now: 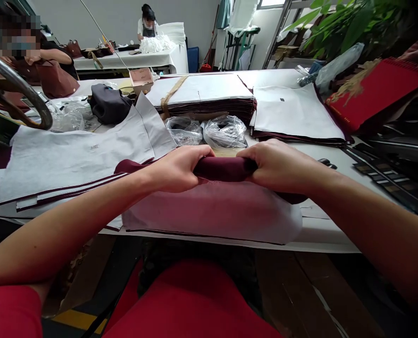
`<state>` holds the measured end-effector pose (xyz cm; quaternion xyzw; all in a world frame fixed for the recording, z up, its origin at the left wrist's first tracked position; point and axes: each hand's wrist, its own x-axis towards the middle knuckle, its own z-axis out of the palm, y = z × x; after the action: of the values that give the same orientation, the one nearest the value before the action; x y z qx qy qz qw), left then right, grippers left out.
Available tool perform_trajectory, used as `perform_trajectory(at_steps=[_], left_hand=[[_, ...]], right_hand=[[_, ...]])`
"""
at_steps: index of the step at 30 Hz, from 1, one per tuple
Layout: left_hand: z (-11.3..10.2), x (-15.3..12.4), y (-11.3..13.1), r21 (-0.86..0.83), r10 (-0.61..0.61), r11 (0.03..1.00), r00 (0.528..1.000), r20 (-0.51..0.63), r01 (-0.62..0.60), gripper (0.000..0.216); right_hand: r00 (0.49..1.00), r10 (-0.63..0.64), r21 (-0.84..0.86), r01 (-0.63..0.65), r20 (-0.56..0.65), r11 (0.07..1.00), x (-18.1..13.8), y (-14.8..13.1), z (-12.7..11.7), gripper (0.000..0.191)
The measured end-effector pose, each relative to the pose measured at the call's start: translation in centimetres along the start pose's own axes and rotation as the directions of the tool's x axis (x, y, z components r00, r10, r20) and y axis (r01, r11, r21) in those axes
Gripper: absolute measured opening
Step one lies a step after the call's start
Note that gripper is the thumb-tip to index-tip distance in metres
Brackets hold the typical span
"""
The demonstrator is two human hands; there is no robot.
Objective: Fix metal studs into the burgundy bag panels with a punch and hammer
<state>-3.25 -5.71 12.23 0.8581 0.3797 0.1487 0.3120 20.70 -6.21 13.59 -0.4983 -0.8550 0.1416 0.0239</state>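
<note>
Both my hands grip a rolled or folded maroon piece of material (226, 169) at the middle of the table. My left hand (179, 169) is closed around its left end, and my right hand (277, 166) is closed around its right end. The piece rests over a pale, translucent sheet (212, 213) that covers more maroon material near the table's front edge (318, 239).
Stacks of grey-backed maroon panels lie at the left (75, 155), back centre (202, 94) and right (297, 115). Clear plastic bags (223, 131) sit just beyond my hands. A red board (374, 94) and plant are at right. Two other people sit at the back.
</note>
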Motion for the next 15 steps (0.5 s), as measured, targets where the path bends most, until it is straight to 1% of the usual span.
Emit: perform_trajectory(at_steps=[2,4,7,8,12,15], left_hand=[[-0.2,-0.2,0.2,-0.001,0.015,1.000,1.000,-0.004,-0.015,0.036],[-0.3,-0.3,0.4,-0.002,0.037,0.999,0.999,-0.005,-0.037,0.037],[-0.6,-0.4,0.4,-0.016,0.040,0.999,0.999,-0.001,-0.040,0.036],[-0.7,-0.3,0.3,-0.029,0.028,0.999,1.000,0.006,-0.027,0.035],[-1.2,0.1,-0.2,-0.038,0.009,0.999,1.000,0.020,-0.009,0.030],[-1.5,0.4,-0.4,0.002,0.035,0.999,0.999,-0.020,-0.035,0.031]], right_hand=[[1.000,-0.007,0.000,0.007,-0.028,1.000,-0.1,-0.1,-0.3,0.008],[1.000,-0.010,0.038,0.010,-0.015,0.999,-0.1,-0.2,-0.5,0.003],[0.999,-0.019,0.092,0.016,0.032,0.996,0.0,-0.4,-0.8,0.021],[0.999,-0.016,0.088,0.013,0.038,0.996,0.1,-0.4,-0.9,0.023],[1.000,-0.005,0.015,0.004,0.019,1.000,0.4,-0.6,-0.9,0.008],[0.999,-0.034,-0.027,0.034,-0.009,0.999,0.4,-0.4,-1.1,0.009]])
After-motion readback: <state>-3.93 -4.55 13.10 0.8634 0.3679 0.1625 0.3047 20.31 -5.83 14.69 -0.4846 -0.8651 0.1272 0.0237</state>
